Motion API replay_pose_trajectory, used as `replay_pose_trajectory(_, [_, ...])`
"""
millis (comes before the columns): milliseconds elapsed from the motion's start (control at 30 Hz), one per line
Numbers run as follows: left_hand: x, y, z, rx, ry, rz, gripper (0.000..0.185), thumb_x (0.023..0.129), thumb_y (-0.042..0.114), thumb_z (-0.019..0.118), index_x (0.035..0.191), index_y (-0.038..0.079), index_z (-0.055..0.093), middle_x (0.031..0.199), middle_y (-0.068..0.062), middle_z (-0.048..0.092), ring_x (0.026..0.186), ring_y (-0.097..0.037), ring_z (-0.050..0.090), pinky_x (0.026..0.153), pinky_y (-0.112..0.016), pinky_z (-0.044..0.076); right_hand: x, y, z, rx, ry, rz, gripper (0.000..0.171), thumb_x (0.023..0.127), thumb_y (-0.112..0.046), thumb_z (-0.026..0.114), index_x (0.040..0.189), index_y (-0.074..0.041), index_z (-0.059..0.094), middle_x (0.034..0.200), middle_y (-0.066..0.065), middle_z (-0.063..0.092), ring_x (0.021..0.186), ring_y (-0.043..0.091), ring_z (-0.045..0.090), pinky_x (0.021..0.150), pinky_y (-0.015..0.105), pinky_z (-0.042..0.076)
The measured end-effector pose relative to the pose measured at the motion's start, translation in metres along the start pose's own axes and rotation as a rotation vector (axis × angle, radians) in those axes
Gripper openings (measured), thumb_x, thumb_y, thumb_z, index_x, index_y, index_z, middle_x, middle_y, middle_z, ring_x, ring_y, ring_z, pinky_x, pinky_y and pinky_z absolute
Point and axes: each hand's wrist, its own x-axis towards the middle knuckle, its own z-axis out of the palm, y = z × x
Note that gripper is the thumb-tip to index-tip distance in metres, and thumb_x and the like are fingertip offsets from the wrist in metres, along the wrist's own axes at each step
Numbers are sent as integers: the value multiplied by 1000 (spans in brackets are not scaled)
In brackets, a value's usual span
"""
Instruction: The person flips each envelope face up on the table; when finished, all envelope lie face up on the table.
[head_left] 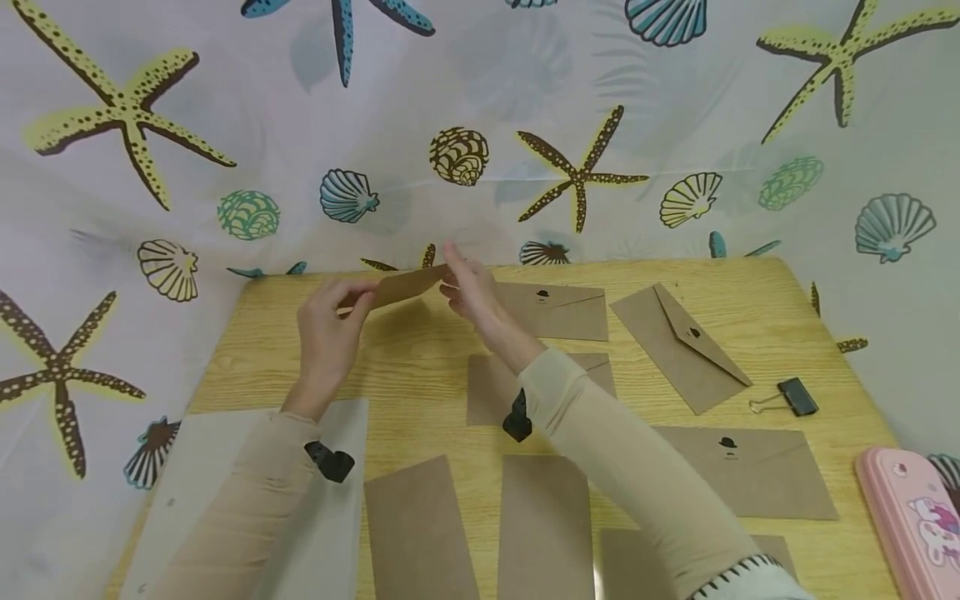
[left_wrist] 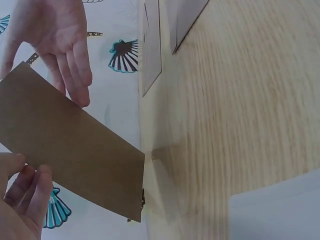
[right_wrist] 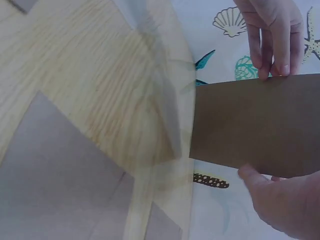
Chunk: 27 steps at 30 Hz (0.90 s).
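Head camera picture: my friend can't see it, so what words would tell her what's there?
Two hands, the left hand and the right hand, hold a flat brown paper envelope up by its ends above a light wooden table. More brown envelopes lie spread on the table, with a black binder clip at the right and a sea-themed starfish-and-shell curtain behind.

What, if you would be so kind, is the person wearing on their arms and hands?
Both arms are in long, close-fitting beige sleeves. The left hand and right hand are bare, with no gloves. A small black clip-like piece sits on each sleeve near the wrist. The right sleeve meets a white cuff with dark stitch-like marks at the upper arm.
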Motion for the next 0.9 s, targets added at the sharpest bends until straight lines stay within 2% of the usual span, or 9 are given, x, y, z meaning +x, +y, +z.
replay_pose_trajectory(100, [-3, -6, 0, 18, -16, -20, 15, 102, 8, 69, 112, 2, 79, 110, -16, 76, 100, -30, 74, 76, 1, 44, -2, 12, -1, -111, 6, -52, 65, 107, -61, 48, 120, 2, 58, 149, 21, 59, 142, 35, 58, 120, 47, 47])
replay_pose_trajectory(133, [-4, -9, 0, 22, -24, -28, 15, 102, 8, 69, 112, 2, 78, 111, -16, 76, 101, -30, 74, 76, 2, 44, -3, 17, -1, -173, 9, -78, 65, 107, -61, 47, 120, 1, 61, 143, 21, 63, 139, 34, 61, 117, 46, 49])
replay_pose_trajectory(233, [-10, -16, -2, 32, -54, -44, 16, 103, 6, 67, 113, 2, 79, 113, -17, 77, 104, -32, 75, 76, 3, 43, -7, 30, -3, -333, -40, -155, 69, 109, -61, 43, 140, -1, 60, 147, 17, 63, 141, 32, 58, 117, 47, 49])
replay_pose_trajectory(333, [-16, -24, -4, 53, -102, -78, 19, 103, 3, 64, 117, 1, 77, 114, -19, 78, 103, -34, 76, 74, 3, 43, -11, 43, -8, -524, -122, -197, 77, 108, -63, 42, 165, -12, 34, 163, 10, 49, 153, 30, 46, 125, 48, 40])
replay_pose_trajectory(467, [-26, -32, -4, 81, -194, -167, 21, 104, 3, 61, 121, -1, 74, 110, -22, 79, 98, -36, 76, 70, -2, 44, -14, 55, -15, -787, -226, -257, 87, 105, -65, 47, 170, -14, 18, 175, 8, 28, 158, 31, 37, 129, 47, 33])
replay_pose_trajectory(533, [-30, -35, -3, 94, -230, -213, 22, 104, 6, 61, 122, -1, 72, 108, -23, 79, 97, -37, 76, 68, -6, 46, -14, 60, -17, -921, -257, -307, 92, 103, -66, 49, 170, -12, 15, 174, 12, 29, 156, 31, 40, 128, 45, 36])
replay_pose_trajectory(667, [-36, -38, -1, 138, -276, -278, 26, 103, 10, 62, 124, -1, 69, 107, -25, 78, 92, -36, 76, 64, -16, 50, -16, 69, -19, -1099, -299, -367, 97, 100, -66, 53, 170, -13, 12, 158, 18, 53, 120, 23, 72, 106, 41, 57])
replay_pose_trajectory(767, [-40, -39, 1, 179, -327, -326, 29, 102, 13, 61, 126, -1, 67, 107, -26, 77, 88, -34, 75, 62, -24, 51, -17, 77, -17, -1154, -315, -368, 95, 100, -66, 55, 169, -12, 19, 124, 19, 76, 77, 18, 70, 78, 36, 60])
replay_pose_trajectory(900, [-43, -40, 2, 223, -403, -385, 35, 101, 16, 60, 132, -1, 63, 114, -26, 76, 93, -33, 75, 66, -29, 54, -22, 86, -9, -1269, -339, -410, 72, 103, -61, 54, 152, -11, 41, 112, 18, 76, 75, 21, 72, 69, 33, 59])
